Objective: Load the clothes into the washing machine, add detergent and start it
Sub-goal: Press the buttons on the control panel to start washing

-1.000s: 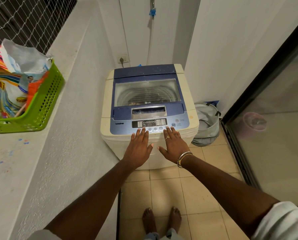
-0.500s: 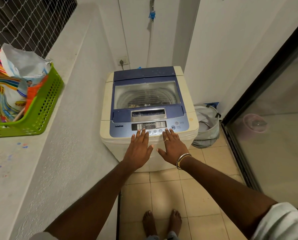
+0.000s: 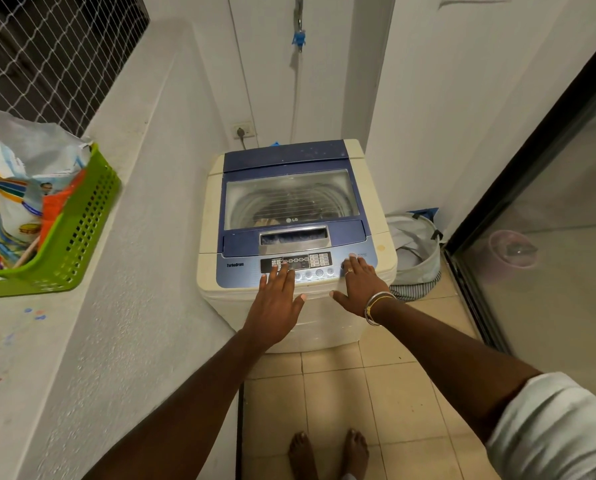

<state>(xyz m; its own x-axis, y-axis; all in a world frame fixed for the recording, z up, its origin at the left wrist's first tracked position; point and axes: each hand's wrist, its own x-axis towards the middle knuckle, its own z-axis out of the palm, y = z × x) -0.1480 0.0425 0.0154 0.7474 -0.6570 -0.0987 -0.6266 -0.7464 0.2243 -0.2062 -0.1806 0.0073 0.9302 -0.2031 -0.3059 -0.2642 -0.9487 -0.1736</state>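
A cream and blue top-loading washing machine [image 3: 296, 188] stands against the wall with its clear lid closed; some cloth shows through the window. My left hand [image 3: 275, 299] lies flat, fingers apart, with the fingertips on the left part of the control panel [image 3: 303, 262]. My right hand [image 3: 358, 284] is spread too, its fingertips touching the panel's right end near a round button. Neither hand holds anything. A colourful detergent bag [image 3: 15, 188] sits in a green basket [image 3: 78, 244] on the ledge at left.
A grey laundry bag [image 3: 416, 251] slumps on the floor right of the machine. A glass sliding door [image 3: 546, 237] runs along the right. The white ledge [image 3: 81, 341] and wall close in the left side. My bare feet stand on beige tiles.
My right hand has slid to the right, from the panel's middle to its right end. My left hand has stayed on the panel's left part.
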